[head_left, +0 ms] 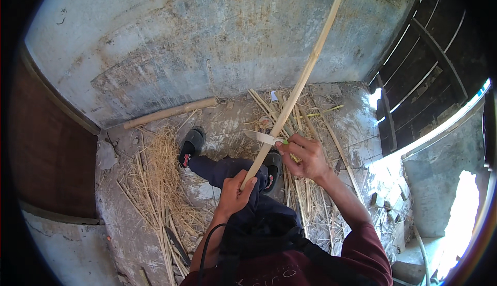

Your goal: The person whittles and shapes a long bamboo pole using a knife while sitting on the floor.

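Both hands were closed around things: left hand [235, 190] gripped the lower end of a long pale bamboo strip [303, 76], thumb up along it, just above the person's knee. Right hand [305, 156] was wrapped around the green handle of a small knife [264, 137], blade pointing left and lying across the strip, touching it near its lower third. Strip ran diagonally from the left hand up and to the right, its far end reaching the top edge of the view in front of the wall. Person sat low, dark blue trousers [228, 169] and maroon sleeves [370, 244] visible, one leg stretched forward. Black sandals with red marks were on the feet, left sandal [190, 146] out by the straw, right sandal [273, 169] close under the knife hand. Floor [228, 123] was rough grey concrete, littered with more split bamboo pieces [310, 125] fanned out behind the hands and to the right. A heap of dry straw [155, 182] lay to the left of the legs. A thicker round bamboo pole [171, 112] lay at the foot of the stained grey wall [207, 37]. A dark wooden slatted door [429, 63] stood to the right, bright daylight coming in beside it.
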Available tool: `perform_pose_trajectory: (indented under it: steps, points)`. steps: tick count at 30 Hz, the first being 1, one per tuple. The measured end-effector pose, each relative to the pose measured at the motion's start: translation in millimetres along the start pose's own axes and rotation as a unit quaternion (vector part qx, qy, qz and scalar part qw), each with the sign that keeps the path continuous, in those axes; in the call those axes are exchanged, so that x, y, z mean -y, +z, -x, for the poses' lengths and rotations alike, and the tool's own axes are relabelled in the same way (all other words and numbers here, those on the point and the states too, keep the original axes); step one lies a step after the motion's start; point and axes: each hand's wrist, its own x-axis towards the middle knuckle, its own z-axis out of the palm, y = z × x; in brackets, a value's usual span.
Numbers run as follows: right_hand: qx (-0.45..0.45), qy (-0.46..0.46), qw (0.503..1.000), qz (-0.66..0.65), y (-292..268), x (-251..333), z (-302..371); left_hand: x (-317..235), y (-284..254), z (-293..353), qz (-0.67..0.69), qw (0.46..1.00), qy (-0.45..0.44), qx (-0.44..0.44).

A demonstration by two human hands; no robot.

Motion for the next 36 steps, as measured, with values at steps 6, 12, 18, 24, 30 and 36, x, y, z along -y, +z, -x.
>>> perform_pose_trajectory:
  steps: [6, 12, 18, 24, 30, 36]
  points:
    - [-0.002, -0.021, 1.000, -0.003, 2, 1, 6, 4, -2, 2, -0.027, 1.000, -0.001, 0.008]
    - [-0.024, 0.032, 0.999, -0.018, -4, 7, -4, 1, -2, 0, -0.022, 1.000, -0.003, 0.007]
    - [-0.004, 0.019, 1.000, 0.000, -13, -11, -8, -2, -1, -1, -0.019, 1.000, -0.013, 0.005]
    - [0.011, -0.017, 1.000, 0.007, 5, 6, 1, -1, 0, 1, -0.004, 1.000, -0.008, -0.005]
    - [-0.033, 0.007, 0.999, 0.039, -16, -22, -17, -2, 1, 1, -0.028, 1.000, -0.003, 0.001]
    - [-0.069, 0.030, 0.997, 0.004, -14, -10, -17, -3, -1, 1, -0.023, 1.000, -0.002, -0.005]
